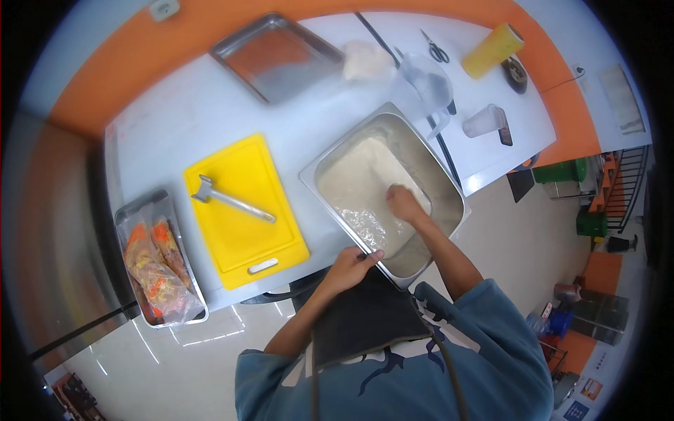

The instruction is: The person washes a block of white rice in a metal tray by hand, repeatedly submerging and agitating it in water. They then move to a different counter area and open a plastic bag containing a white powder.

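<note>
A deep stainless steel pan (445,184) lies before me, tilted in view, near the table's front edge. Pale, creamy batter (347,179) covers much of its bottom, with a wet, shiny patch towards me. My left hand (350,269) grips the pan's near rim, thumb over the edge. Inside the pan, my right hand (404,204) is down at the batter with its fingers curled. The fingertips are hidden, so whether they hold anything does not show.
Left of the pan, a metal meat mallet (237,204) rests on a yellow cutting board (253,158). Beyond that stands a steel tray (198,294) with bagged food (158,273). Farther back are a large tray (268,100), a clear plastic jug (429,84), scissors (437,51) and a plastic cup (482,122).
</note>
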A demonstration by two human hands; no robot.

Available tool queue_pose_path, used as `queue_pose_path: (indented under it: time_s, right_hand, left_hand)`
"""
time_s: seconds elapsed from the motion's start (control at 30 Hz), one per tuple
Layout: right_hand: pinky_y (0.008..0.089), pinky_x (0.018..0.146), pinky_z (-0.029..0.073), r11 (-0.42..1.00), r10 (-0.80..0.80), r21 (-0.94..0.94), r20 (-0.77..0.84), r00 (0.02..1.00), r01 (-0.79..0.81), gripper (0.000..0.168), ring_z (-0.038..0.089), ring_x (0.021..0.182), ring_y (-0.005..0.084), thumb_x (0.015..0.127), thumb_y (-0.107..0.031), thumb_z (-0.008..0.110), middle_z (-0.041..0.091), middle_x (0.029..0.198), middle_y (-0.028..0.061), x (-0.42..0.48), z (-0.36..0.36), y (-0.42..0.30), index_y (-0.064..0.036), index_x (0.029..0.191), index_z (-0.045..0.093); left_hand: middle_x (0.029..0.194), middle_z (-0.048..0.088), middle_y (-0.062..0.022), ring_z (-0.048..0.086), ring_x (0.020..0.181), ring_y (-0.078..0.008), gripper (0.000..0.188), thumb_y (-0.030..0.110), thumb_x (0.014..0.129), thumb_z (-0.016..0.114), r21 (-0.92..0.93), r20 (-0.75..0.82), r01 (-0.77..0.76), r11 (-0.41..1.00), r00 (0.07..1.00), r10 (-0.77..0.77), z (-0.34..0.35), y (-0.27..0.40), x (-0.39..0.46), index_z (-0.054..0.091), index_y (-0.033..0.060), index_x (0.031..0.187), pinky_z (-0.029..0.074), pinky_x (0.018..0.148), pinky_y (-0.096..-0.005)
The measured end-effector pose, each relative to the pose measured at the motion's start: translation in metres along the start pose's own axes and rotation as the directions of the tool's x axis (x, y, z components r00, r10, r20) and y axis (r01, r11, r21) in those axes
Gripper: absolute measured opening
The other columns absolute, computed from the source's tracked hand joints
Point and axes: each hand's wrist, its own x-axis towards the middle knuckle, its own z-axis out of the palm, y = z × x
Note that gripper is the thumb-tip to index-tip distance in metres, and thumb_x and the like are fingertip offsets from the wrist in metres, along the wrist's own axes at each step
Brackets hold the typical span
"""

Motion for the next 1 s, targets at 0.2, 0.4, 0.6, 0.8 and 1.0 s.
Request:
queue_pose_path:
  time_s: [0.2,0.4,0.6,0.8,1.0]
  right_hand:
    - [0.0473,0.087,0.043,0.972,-0.22,0.134,0.208,0.953,0.195,0.022,0.057,0.093,0.0397,0.081,-0.016,0.051,0.063,0.095,0.0231,-0.013,-0.001,0.003,0.0,0.081,0.065]
    - [0.0412,0.074,0.049,0.998,0.056,0.02,-0.154,0.986,-0.053,0.021,0.062,0.08,0.0362,0.07,-0.002,0.046,0.064,0.081,0.0219,-0.002,-0.008,0.003,0.002,0.08,0.064]
    - [0.0403,0.081,0.047,1.0,-0.004,0.014,-0.036,0.999,0.004,0.023,0.061,0.091,0.0348,0.071,-0.001,0.046,0.066,0.086,0.0212,0.003,-0.017,0.001,0.0,0.082,0.067]
    - [0.0443,0.084,0.045,0.995,-0.033,0.099,0.029,0.999,0.03,0.018,0.06,0.095,0.0352,0.075,-0.006,0.048,0.065,0.089,0.0231,0.005,-0.011,-0.006,0.0,0.078,0.065]
    - [0.044,0.085,0.045,0.966,-0.199,0.193,0.115,0.973,0.175,0.018,0.059,0.091,0.0354,0.075,-0.008,0.049,0.063,0.086,0.0202,0.006,-0.016,-0.023,-0.001,0.083,0.064]
  left_hand:
    - [0.094,0.067,-0.0164,0.063,0.089,-0.0215,0.045,0.037,0.089,0.065,0.037,0.015,0.075,0.996,0.997,-0.076,-0.005,0.016,-0.006,0.064,-0.0044,0.106,0.047,0.083,-0.0337]
    - [0.107,0.057,-0.0207,0.057,0.099,-0.0327,0.07,0.035,0.081,0.073,0.192,-0.668,-0.106,0.976,0.714,0.21,-0.061,-0.007,0.031,0.041,-0.0091,0.125,0.044,0.089,-0.0394]
    - [0.108,0.06,-0.0245,0.058,0.102,-0.0385,0.044,0.025,0.082,0.066,0.763,-0.291,-0.128,0.634,0.807,0.513,-0.133,0.062,0.093,0.055,0.0006,0.117,0.045,0.088,-0.0404]
    - [0.083,0.064,-0.0249,0.063,0.08,-0.04,0.026,0.019,0.081,0.062,0.661,-0.27,-0.221,0.717,0.821,0.503,-0.138,0.079,0.086,0.059,0.001,0.1,0.049,0.073,-0.0406]
    - [0.075,0.063,-0.0222,0.062,0.07,-0.0346,0.021,0.016,0.08,0.064,0.602,-0.434,-0.107,0.791,0.788,0.437,-0.135,0.102,0.041,0.059,-0.0004,0.093,0.047,0.065,-0.0372]
